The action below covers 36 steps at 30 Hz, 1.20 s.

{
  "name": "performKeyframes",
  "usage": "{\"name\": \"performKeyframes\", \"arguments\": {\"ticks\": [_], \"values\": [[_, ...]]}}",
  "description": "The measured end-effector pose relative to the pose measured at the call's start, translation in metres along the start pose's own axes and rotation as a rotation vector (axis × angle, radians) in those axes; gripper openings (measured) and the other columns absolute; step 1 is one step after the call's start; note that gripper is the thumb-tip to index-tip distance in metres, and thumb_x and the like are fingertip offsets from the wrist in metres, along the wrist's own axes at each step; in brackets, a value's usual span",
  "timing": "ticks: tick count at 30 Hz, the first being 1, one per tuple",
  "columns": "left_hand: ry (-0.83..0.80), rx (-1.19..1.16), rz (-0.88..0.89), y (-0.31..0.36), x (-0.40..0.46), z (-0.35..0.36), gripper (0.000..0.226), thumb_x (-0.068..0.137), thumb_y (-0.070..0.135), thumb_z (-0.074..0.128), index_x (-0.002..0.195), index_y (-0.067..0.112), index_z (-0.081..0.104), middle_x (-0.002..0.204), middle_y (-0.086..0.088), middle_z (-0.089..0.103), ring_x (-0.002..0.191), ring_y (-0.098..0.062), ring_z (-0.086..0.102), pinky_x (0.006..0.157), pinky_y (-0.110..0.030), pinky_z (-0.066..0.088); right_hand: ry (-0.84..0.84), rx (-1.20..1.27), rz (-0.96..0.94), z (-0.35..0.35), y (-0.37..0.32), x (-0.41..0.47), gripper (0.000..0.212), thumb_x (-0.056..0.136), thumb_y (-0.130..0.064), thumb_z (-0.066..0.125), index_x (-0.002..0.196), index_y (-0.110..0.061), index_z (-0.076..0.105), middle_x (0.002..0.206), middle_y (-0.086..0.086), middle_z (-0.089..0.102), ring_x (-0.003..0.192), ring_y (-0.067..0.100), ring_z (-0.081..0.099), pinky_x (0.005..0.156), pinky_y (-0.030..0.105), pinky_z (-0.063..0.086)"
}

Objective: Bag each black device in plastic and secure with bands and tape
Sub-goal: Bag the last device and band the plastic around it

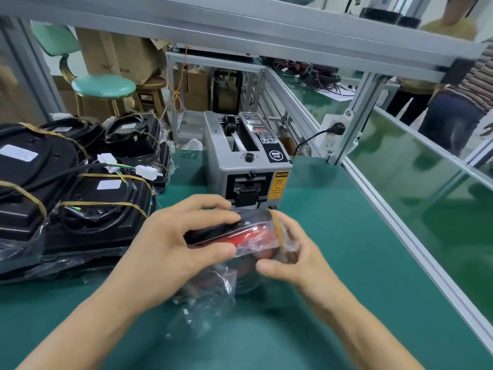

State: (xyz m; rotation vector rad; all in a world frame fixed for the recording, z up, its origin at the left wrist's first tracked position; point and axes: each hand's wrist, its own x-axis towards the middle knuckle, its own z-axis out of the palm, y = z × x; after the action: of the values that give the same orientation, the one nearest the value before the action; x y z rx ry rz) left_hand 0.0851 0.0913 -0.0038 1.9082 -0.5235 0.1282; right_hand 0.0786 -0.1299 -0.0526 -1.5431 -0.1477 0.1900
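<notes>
Black device (213, 232) with red part, in clear plastic bag (208, 295), held just above green table (333, 236), directly in front of tape dispenser (245, 161). Tan rubber band (279, 231) around right end of bagged device. Left hand (176, 244) clamped on device — fingers over top edge, thumb along near side. Right hand (293, 257) gripping banded end, thumb pressed against bag. Loose bag tail hanging below hands, touching table. Stack of bagged, banded black devices (72, 188) at left on table — white connectors (146, 170) lying on top. Green stool (104, 86) and cardboard boxes (120, 54) behind.
</notes>
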Motion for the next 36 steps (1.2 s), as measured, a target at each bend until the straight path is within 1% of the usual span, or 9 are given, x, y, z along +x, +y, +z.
{"name": "performKeyframes", "arguments": {"ticks": [2,5,9,15,20,23,28,33,36], "values": [[0.05,-0.203,0.026,-0.003,-0.004,0.002,0.04,0.064,0.038,0.073,0.104,0.039,0.073,0.122,0.012,0.063,0.115,-0.005,0.059,0.094,-0.016,0.045,0.11,0.013,-0.133,-0.002,-0.017,0.0,0.085,0.048,-0.019,0.088,0.127,-0.024,0.055,0.123,0.002,0.066,0.114,0.023,0.063,0.096,0.037,0.051],[0.027,-0.37,0.021,-0.014,-0.011,0.007,0.052,0.072,0.021,0.073,0.12,0.039,0.065,0.131,0.007,0.061,0.126,-0.012,0.052,0.107,-0.028,0.039,0.152,-0.103,-0.317,-0.003,-0.043,-0.003,0.073,0.046,-0.023,0.089,0.115,-0.028,0.064,0.11,-0.004,0.071,0.1,0.012,0.067,0.083,0.02,0.051],[-0.072,-0.459,-0.044,-0.018,-0.015,0.016,0.077,0.071,0.002,0.062,0.13,0.049,0.051,0.136,0.015,0.057,0.125,-0.009,0.054,0.096,-0.018,0.046,0.141,-0.28,-0.404,0.009,-0.058,-0.009,0.073,0.046,-0.026,0.09,0.113,-0.038,0.064,0.11,-0.008,0.068,0.1,0.009,0.066,0.086,0.018,0.05],[-0.135,-0.368,-0.032,-0.012,-0.016,0.014,0.081,0.06,0.024,0.065,0.133,0.054,0.044,0.141,0.02,0.05,0.131,-0.005,0.046,0.104,-0.026,0.042,0.122,-0.374,-0.348,0.017,-0.051,-0.011,0.075,0.049,-0.024,0.092,0.115,-0.042,0.061,0.114,-0.006,0.065,0.108,0.014,0.063,0.094,0.029,0.051],[-0.016,-0.228,0.034,-0.003,-0.007,0.019,0.062,0.072,0.039,0.073,0.129,0.051,0.05,0.133,0.021,0.055,0.122,0.001,0.052,0.093,-0.007,0.039,0.104,-0.328,-0.311,0.017,-0.049,-0.005,0.075,0.053,-0.021,0.092,0.118,-0.042,0.06,0.121,0.0,0.063,0.11,0.015,0.063,0.097,0.036,0.051],[0.042,-0.233,0.082,-0.002,-0.001,0.024,0.052,0.077,0.026,0.074,0.123,0.044,0.059,0.123,0.015,0.061,0.115,-0.002,0.056,0.091,-0.007,0.041,0.114,-0.327,-0.3,0.017,-0.047,-0.003,0.073,0.057,-0.026,0.089,0.12,-0.045,0.058,0.123,-0.001,0.06,0.112,0.012,0.061,0.098,0.03,0.049],[0.087,-0.133,0.189,-0.002,0.003,0.032,0.044,0.081,0.032,0.065,0.124,0.039,0.061,0.133,0.011,0.051,0.127,-0.011,0.048,0.098,-0.013,0.039,0.053,-0.229,-0.305,0.014,-0.042,-0.006,0.068,0.069,-0.02,0.084,0.125,-0.044,0.055,0.123,-0.005,0.064,0.111,0.012,0.063,0.092,0.021,0.049],[0.191,-0.228,0.207,0.002,0.005,0.033,0.032,0.073,0.029,0.073,0.104,0.033,0.072,0.125,0.006,0.063,0.119,-0.014,0.058,0.097,-0.024,0.047,0.019,-0.227,-0.358,0.011,-0.045,-0.009,0.065,0.075,-0.016,0.079,0.128,-0.044,0.053,0.127,-0.015,0.061,0.115,0.006,0.06,0.091,0.014,0.046],[0.216,-0.286,0.171,0.005,0.005,0.029,0.029,0.067,0.033,0.077,0.096,0.033,0.072,0.123,0.004,0.066,0.117,-0.015,0.06,0.095,-0.026,0.048,0.006,-0.202,-0.38,0.01,-0.047,-0.009,0.062,0.076,-0.013,0.079,0.126,-0.041,0.056,0.124,-0.013,0.064,0.112,0.008,0.062,0.09,0.015,0.047]]}}
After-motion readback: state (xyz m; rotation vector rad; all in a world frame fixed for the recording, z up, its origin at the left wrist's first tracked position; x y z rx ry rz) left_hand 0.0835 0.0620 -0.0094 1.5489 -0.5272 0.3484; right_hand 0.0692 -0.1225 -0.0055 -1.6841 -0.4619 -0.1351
